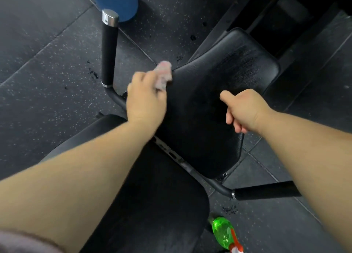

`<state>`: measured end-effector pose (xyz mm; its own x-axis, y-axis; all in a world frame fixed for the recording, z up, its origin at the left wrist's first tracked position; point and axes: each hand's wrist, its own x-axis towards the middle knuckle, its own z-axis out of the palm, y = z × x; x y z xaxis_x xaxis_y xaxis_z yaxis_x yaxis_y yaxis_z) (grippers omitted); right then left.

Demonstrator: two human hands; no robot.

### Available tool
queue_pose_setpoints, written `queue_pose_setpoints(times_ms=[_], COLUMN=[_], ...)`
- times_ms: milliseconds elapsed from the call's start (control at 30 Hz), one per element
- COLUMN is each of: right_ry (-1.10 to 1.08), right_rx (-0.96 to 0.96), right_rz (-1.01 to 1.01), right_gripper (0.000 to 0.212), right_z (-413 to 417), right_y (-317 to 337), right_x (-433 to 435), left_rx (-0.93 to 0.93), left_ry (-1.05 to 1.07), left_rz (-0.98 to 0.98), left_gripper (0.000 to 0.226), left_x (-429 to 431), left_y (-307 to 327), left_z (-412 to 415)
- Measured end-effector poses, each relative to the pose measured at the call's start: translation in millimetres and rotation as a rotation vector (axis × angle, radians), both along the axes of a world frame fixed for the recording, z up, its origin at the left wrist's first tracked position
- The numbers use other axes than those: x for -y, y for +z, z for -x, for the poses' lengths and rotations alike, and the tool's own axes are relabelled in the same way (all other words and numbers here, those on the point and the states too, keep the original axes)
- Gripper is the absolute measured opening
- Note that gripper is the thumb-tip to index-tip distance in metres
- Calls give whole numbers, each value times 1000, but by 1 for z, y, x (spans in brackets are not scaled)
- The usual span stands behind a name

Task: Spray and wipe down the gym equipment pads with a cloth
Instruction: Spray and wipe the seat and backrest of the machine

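1. left hand point(145, 98): fingers clenched around a crumpled pinkish cloth point(163, 74); the cloth is pressed to the left edge of the black backrest pad point(200, 123), near its far end
2. right hand point(242, 110): fingers loosely curled under and grasping nothing, thumb sticking out to the left; it sits over the pad's right side, and i cannot tell if it touches
3. green spray bottle point(222, 231): lies on its side on the rubber floor point(47, 66) at the lower right, apart from both hands; translucent, but the liquid level cannot be made out; its long axis is diagonal, base to the upper left, red and white trigger head to the lower right
4. the pad's long axis runs from lower centre to upper right; its far end shows wet streaks
5. a second black pad point(152, 205) lies nearer, under the left forearm
6. a black handle point(109, 50) stands left of the pad; another handle point(266, 190) juts out to the right
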<state>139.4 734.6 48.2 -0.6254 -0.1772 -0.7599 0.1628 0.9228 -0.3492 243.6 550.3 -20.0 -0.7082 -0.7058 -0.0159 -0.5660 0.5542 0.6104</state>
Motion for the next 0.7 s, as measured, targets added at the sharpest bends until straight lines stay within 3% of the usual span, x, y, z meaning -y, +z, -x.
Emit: queue_pose_setpoints(times_ms=[133,233,300,367,433,600,700], right_ry=[-4,-17,-20,-24,-21,-19,-49], right_rx=[-21,-18,-12,-15,-20,-43,-40], right_rz=[12,5,5,8,11,24,45], right_gripper=[61,62,62,62,61,62,68], right_z=[1,0,0,0,0,0,0], right_y=[-1,-2,-2,-3,-4,-7,-8], right_x=[1,0,0,-1,-1,-2,-3], left_rx=[-26,-53,-54,-31,18,-59,-105], left_ry=[-353,-704,-513,-106,-35,-437,-780], left_rz=[85,140,130,115,89,4,130], left_gripper=[28,26,19,15,21,18,25], left_x=[-54,-44,-18,7,2,-78,-51], left_y=[-10,-8,3,8,10,-1,2], left_z=[-23,-31,-18,4,20,-1,-4])
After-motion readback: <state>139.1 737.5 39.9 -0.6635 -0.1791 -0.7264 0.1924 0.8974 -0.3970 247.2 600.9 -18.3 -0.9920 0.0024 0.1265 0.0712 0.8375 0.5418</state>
